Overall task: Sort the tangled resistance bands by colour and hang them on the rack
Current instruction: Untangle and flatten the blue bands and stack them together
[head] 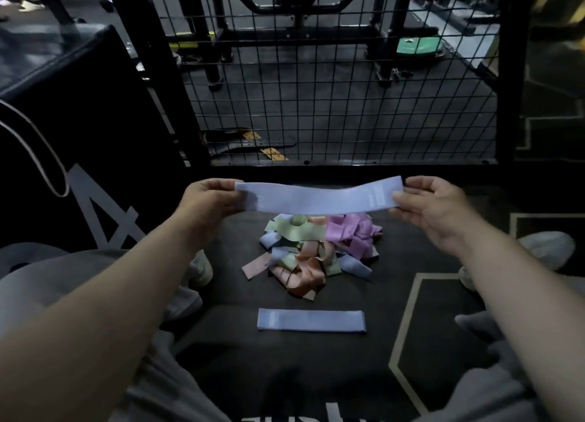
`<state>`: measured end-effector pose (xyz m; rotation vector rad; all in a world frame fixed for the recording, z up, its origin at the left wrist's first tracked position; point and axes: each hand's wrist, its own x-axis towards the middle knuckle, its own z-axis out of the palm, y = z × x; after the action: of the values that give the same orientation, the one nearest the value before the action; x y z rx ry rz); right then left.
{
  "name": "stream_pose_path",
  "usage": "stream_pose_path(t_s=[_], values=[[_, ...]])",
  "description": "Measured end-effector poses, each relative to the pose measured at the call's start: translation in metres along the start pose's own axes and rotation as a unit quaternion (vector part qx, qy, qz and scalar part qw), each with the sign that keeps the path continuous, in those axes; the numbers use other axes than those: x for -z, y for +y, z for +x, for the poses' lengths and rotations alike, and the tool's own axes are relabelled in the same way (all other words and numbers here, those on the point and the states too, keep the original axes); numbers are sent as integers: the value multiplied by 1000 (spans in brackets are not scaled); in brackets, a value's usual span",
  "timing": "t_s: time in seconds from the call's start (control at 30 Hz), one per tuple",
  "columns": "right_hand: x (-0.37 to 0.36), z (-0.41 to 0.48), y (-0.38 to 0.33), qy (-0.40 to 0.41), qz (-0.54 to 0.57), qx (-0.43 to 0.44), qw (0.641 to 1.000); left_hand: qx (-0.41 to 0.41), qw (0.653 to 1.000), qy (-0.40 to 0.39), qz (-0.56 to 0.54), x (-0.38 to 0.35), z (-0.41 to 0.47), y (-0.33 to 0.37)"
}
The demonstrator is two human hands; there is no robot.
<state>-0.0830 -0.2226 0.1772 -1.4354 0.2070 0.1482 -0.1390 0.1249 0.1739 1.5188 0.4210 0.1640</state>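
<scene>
A light blue resistance band (319, 197) is stretched flat in the air between both hands. My left hand (207, 200) pinches its left end and my right hand (430, 206) pinches its right end. Below it on the dark floor lies a tangled pile of bands (311, 253) in green, peach, purple and blue. A second light blue band (311, 320) lies flat on the floor, apart from the pile and nearer to me.
A black wire mesh panel (332, 82) stands behind the pile, with gym machines beyond it. A black padded block (79, 130) with a white cord stands at the left. My knees and white shoes (550, 250) flank the pile.
</scene>
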Motion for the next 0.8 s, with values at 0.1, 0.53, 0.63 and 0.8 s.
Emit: stream_pose_path(t_s=[0.1, 0.53, 0.63, 0.8], values=[[-8, 1, 2, -25, -64, 16, 998, 73, 996, -19, 51, -2, 4, -13], [-69, -12, 24, -191, -328, 154, 912, -183, 870, -229, 396, -83, -17, -18], [-63, -8, 32, -143, -259, 106, 949, -129, 913, -231, 312, -85, -16, -22], [-69, -7, 50, -165, -114, -10, 980, -116, 932, -229, 255, -86, -5, -24]])
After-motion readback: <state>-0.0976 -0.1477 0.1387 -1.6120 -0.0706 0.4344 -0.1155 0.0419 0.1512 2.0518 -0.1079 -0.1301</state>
